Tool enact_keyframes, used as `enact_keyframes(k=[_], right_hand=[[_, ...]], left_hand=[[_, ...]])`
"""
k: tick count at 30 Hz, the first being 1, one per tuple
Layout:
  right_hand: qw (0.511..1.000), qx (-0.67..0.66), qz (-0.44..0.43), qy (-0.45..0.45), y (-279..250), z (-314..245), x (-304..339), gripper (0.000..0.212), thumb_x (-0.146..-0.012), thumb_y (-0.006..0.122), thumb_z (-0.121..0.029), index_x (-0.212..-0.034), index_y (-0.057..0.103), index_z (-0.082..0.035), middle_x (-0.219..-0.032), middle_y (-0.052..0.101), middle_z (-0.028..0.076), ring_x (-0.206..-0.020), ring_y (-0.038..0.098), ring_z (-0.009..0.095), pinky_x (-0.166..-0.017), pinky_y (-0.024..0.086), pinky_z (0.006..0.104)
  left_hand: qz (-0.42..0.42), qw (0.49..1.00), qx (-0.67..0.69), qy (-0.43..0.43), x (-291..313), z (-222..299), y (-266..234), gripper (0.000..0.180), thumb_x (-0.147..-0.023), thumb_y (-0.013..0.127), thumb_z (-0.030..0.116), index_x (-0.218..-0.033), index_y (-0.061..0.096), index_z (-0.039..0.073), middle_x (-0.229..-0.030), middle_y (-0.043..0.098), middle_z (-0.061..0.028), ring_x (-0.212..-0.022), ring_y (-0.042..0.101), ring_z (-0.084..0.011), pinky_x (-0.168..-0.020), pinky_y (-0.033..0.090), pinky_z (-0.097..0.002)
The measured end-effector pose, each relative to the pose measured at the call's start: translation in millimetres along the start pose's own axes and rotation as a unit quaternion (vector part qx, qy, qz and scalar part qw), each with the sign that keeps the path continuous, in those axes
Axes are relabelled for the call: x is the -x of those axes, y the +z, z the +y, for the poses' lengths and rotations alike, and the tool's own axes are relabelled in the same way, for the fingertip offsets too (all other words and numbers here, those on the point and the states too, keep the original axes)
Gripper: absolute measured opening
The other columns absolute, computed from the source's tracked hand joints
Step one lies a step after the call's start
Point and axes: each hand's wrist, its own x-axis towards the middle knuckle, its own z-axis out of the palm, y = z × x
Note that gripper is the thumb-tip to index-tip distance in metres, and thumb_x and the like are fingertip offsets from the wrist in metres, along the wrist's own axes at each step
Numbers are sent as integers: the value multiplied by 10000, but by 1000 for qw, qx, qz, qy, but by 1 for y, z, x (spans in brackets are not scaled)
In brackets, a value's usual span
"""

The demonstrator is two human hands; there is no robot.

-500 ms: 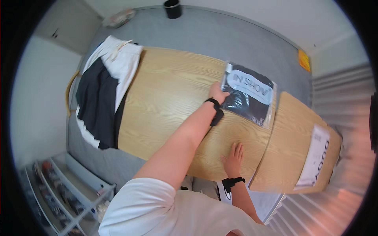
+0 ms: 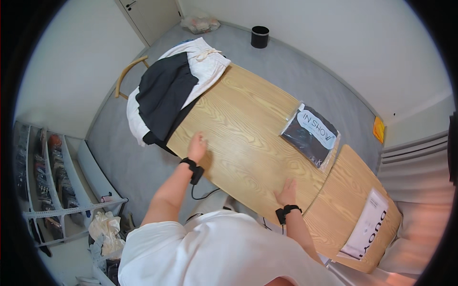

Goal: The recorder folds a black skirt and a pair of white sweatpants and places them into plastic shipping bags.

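"Head view, checked from where I stand; state of the grip?"

"Left hand [image 2: 195, 148]: fingers loosely curled at the near edge of the wooden tabletop [image 2: 243, 126]; nothing visible between them; whether they pinch anything, I cannot tell. Right hand [image 2: 286, 192]: fingers extended, palm down at the tabletop, holding nothing."

"Location and handling of the garments?"

"Dark garment [image 2: 167, 81] and white drawstring garment [image 2: 202, 59]: beyond the left hand, draped over the tabletop's end; probably light, limp, not fragile; take hold at the waistband, two-handed, to limit creasing. Bagged garment [image 2: 305, 139]: ahead of the right hand, well apart; likely soft inside slippery clear film; best held flat by opposite edges."

"Surface and room?"

"Pale grain, apparently smooth; right of the right hand, a second wooden panel [image 2: 334, 200] bearing a white package [image 2: 367, 224]; beyond the left hand, a curved chair rail [image 2: 126, 72]; left of it, shelving [image 2: 71, 167]; farther out, grey floor [image 2: 286, 71] and a black bin [image 2: 259, 38]."
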Motion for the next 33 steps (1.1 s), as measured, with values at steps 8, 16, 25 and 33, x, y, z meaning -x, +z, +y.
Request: enact_keyframes(k=[8,16,25,33], right_hand=[[991,-128,17,45,-30,19,6,591,-816,581,-293,-1263,432,63,-1197,529,293,-1118,522,377,-943,413,383],[950,-230,112,178,-19,23,88,414,-841,579,-300,-1081,605,36,-1073,623,225,-1016,593,333,-877,456,366],[911,-248,163,287,13,-28,159,329,-871,558,-185,-1114,591,35,-1028,646,156,-953,617,219,-808,481,319],[882,-295,128,344,15,-69,192,313,-866,563,-196,-1080,615,27,-898,667,115,-796,623,176,-755,473,300]], left_hand=[[106,992,-37,-64,-21,-53,-117,397,-783,551,30,-1177,510,12,-978,606,-175,-943,578,-339,-825,461,-390],[91,988,-126,1,-124,-61,-132,446,-762,590,80,-1186,490,-15,-1090,557,-230,-1053,513,-383,-933,413,-435],[-49,948,-308,-65,-170,-71,-112,599,-744,729,329,-1212,470,59,-1233,432,-164,-1104,468,-339,-837,495,-433],[12,966,-258,-7,-187,-88,-114,201,-924,463,177,-1008,605,61,-1073,562,-185,-944,555,-357,-753,503,-413]])
